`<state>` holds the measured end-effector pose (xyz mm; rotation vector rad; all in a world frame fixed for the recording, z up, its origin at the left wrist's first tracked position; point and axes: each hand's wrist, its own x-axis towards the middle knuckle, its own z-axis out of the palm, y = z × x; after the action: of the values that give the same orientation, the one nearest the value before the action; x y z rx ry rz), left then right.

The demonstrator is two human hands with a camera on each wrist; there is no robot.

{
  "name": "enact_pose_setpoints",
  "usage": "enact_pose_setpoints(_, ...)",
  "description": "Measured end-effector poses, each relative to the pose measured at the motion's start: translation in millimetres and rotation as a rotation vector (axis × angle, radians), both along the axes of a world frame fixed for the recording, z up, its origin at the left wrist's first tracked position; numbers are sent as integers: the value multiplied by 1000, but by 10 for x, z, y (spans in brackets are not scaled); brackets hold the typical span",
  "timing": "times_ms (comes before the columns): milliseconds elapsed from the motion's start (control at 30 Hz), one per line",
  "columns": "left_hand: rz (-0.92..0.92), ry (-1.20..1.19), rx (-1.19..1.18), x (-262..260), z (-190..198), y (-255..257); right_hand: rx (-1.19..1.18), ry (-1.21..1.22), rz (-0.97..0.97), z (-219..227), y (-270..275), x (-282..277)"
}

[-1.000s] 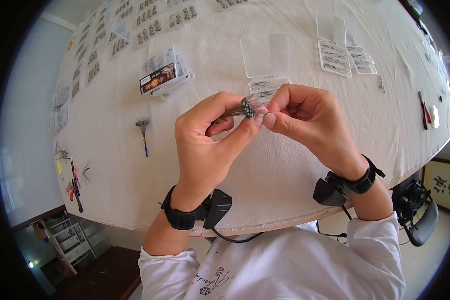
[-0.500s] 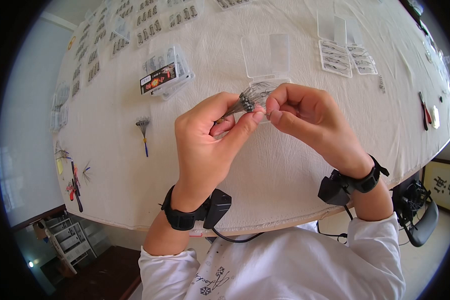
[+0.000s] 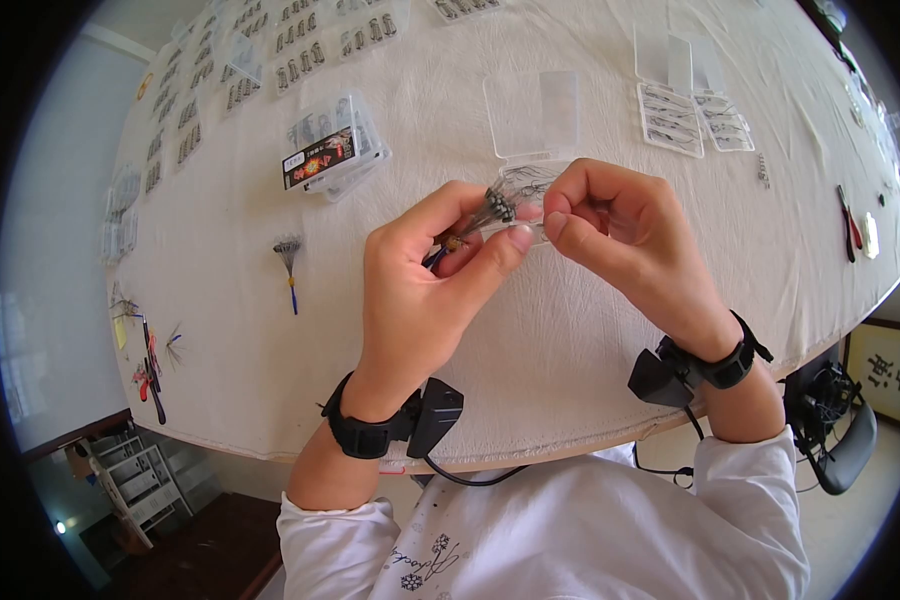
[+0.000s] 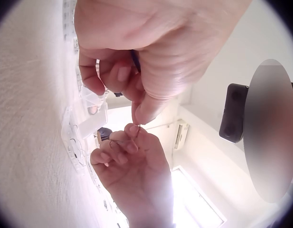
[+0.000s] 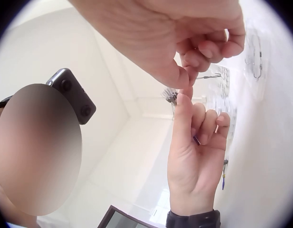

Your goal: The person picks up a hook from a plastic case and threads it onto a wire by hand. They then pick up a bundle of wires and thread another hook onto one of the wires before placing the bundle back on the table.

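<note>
My left hand (image 3: 425, 285) holds a fan-shaped bundle of thin wire fishing leaders (image 3: 498, 206), its dark beaded ends pointing up and right. A blue tail of the bundle (image 4: 135, 61) shows between the curled fingers in the left wrist view. Close by, my right hand (image 3: 625, 225) pinches a thin fish hook (image 4: 138, 137) between thumb and forefinger, its shank reaching toward my left thumb and fingertip. Beneath both hands lies an open clear box (image 3: 532, 115) with several hooks in it, partly hidden by the fingers.
A second bundle of leaders (image 3: 288, 265) lies at left, near stacked clear boxes (image 3: 330, 160) with a black label. Open boxes of hooks (image 3: 672, 118) lie at back right. Pliers (image 3: 849, 222) rest at right, tools (image 3: 151, 365) at left, and many filled boxes (image 3: 298, 65) at back left.
My right fingertips have drawn slightly right, away from my left thumb, so a small gap shows between them. The leader bundle has shifted slightly right with my left hand.
</note>
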<state>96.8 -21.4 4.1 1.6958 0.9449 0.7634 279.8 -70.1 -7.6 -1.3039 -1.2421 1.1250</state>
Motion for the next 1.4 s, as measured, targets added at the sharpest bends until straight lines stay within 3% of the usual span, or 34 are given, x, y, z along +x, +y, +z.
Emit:
enact_pose_setpoints(200,-104,-179,-191,-22,-56,23,28,-3,0,23,3,28)
enact_pose_setpoints(400,-101,-181,-27,38,-173,45,42,18,-28,20,8,21)
enact_pose_setpoints(500,-180,-188,-114,4,-213,58,35,-5,-35,29,13,32)
enact_pose_setpoints(800,-108,-33,-60,-17,-192,20,98,-51,-76,18,19,25)
enact_pose_setpoints(1100,29,-120,-189,10,-38,-22,90,-62,-44,5,25,7)
enact_pose_setpoints(1400,61,-76,-118,13,-53,-24,72,-37,-24,0,22,-6)
